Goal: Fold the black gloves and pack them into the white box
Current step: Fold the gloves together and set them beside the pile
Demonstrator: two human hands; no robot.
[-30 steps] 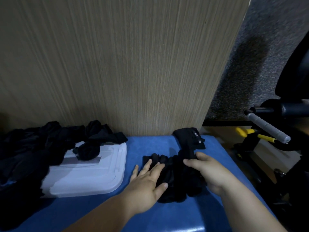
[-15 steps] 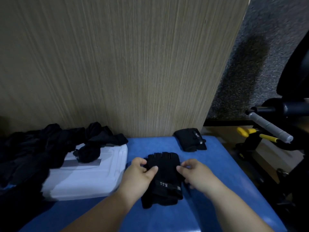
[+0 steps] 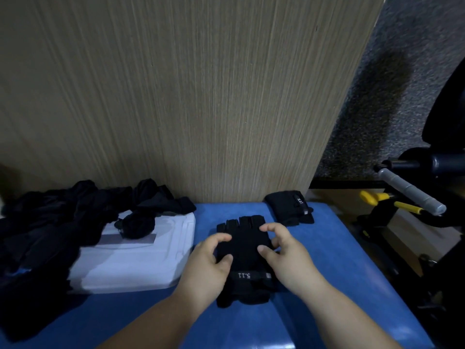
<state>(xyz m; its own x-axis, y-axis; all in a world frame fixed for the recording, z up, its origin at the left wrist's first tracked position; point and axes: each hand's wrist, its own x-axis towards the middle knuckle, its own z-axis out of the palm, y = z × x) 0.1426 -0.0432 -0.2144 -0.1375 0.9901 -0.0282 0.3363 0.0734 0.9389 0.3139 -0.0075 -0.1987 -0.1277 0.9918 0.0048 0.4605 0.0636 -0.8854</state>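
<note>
Hands first: the left hand (image 3: 206,264) and the right hand (image 3: 285,255) both grip one black glove (image 3: 245,248) from either side, fingers curled over its edges and thumbs pressed on its top. Behind the white box (image 3: 130,263) stands a wooden panel (image 3: 176,96), upright and filling most of the view. Under the box lies the blue counter (image 3: 339,273), which carries the gloves too. Left of the box, and spilling over its far left corner, is a heap of black gloves (image 3: 45,222) — unfolded and tangled. The box itself shows only a flat white top with a grey label (image 3: 141,240); whether anything is inside cannot be told. On that top, touching the label, sits a balled black glove (image 3: 136,224). Just right of the box lies the gripped glove, flat on the counter, its finger stubs pointing away from the person and its wrist strap (image 3: 245,275) — marked 5.11 — between the two wrists. Farther right of the box, close to the panel, rests a folded glove (image 3: 292,206), apart from both hands.
</note>
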